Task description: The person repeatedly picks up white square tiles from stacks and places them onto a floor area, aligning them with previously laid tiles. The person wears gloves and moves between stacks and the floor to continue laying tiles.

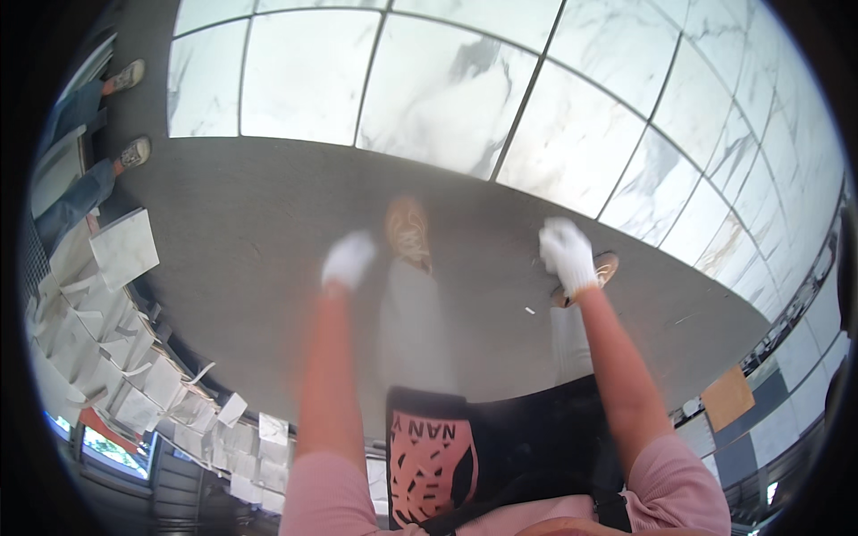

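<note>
My left hand [349, 259], in a white glove, hangs over the grey floor [241, 232] beside my forward shoe. It is smeared by motion, so its fingers do not show clearly. My right hand [566, 248], also white-gloved, is held in front of my other brown shoe [606, 266]. Its fingers look curled in; the inside of the hand is hidden, and I cannot make out whether anything is in it. Neither hand touches the marble-look tiles [447, 85] laid out ahead of me. The brown shoe [408, 230] between my hands is blurred.
Stacks of white tile pieces [143, 357] line the left side, with a square tile [124, 247] at their far end. Another person's shoes [134, 152] stand at the far left. An orange-brown panel [728, 398] is at the right. A small white scrap [530, 311] lies on the floor.
</note>
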The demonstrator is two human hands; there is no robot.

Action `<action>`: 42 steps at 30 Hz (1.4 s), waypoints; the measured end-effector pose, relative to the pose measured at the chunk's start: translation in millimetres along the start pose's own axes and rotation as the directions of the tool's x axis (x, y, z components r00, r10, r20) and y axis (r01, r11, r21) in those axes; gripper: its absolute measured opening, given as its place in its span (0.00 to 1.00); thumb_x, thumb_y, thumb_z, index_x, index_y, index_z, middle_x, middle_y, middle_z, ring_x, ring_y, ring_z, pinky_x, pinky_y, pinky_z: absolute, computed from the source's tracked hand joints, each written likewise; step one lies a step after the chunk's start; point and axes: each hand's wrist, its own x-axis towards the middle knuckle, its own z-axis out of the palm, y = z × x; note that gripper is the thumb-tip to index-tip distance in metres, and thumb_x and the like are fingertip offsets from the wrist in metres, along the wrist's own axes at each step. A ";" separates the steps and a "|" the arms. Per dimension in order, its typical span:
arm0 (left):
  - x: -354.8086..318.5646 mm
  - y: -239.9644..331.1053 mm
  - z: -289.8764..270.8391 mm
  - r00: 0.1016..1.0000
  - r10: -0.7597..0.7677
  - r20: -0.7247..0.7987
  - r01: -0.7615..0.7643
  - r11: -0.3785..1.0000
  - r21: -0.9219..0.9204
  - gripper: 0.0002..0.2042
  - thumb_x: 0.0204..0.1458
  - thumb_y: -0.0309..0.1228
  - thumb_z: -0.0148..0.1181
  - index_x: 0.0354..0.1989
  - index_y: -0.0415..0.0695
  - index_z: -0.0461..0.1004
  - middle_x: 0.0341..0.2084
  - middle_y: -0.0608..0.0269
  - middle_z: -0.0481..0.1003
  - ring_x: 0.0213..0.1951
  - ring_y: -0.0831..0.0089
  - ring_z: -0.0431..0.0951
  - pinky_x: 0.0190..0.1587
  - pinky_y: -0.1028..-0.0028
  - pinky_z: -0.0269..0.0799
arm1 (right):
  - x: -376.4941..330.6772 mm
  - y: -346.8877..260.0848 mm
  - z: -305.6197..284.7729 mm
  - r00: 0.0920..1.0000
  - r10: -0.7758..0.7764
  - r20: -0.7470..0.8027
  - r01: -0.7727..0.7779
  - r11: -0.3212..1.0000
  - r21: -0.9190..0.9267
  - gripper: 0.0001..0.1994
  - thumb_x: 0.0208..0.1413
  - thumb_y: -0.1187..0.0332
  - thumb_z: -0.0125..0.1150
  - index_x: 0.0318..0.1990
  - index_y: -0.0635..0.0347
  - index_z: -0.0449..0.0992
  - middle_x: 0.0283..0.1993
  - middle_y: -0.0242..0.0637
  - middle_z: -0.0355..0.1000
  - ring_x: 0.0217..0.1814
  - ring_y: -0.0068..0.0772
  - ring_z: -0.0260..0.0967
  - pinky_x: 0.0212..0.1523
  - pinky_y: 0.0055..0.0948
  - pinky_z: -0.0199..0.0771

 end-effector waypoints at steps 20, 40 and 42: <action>-546.3 33.6 -181.3 0.743 -0.579 0.336 0.233 -0.246 -0.941 0.17 0.63 0.35 0.57 0.57 0.41 0.73 0.43 0.54 0.78 0.39 0.58 0.82 0.40 0.61 0.82 | -420.7 -154.4 -150.0 0.975 0.017 0.219 -0.038 0.995 0.092 0.13 0.62 0.63 0.62 0.49 0.60 0.77 0.32 0.31 0.74 0.28 0.23 0.72 0.25 0.25 0.72; -570.2 16.6 -234.9 0.900 0.435 -0.010 -0.411 0.858 0.310 0.04 0.58 0.29 0.53 0.31 0.52 0.72 0.20 0.72 0.68 0.19 0.77 0.70 0.19 0.73 0.66 | -524.3 320.1 -156.3 0.806 0.391 0.444 -0.578 0.679 0.453 0.12 0.69 0.64 0.40 0.31 0.53 0.66 0.24 0.38 0.64 0.24 0.46 0.65 0.22 0.46 0.66; -567.7 28.8 -233.7 0.856 0.503 -0.123 -0.455 0.844 0.283 0.05 0.58 0.30 0.53 0.29 0.52 0.71 0.20 0.73 0.67 0.20 0.79 0.69 0.20 0.75 0.65 | -529.6 363.0 -149.6 0.873 0.465 0.148 -0.477 0.752 0.454 0.11 0.64 0.65 0.46 0.28 0.55 0.67 0.23 0.39 0.66 0.23 0.42 0.66 0.22 0.43 0.65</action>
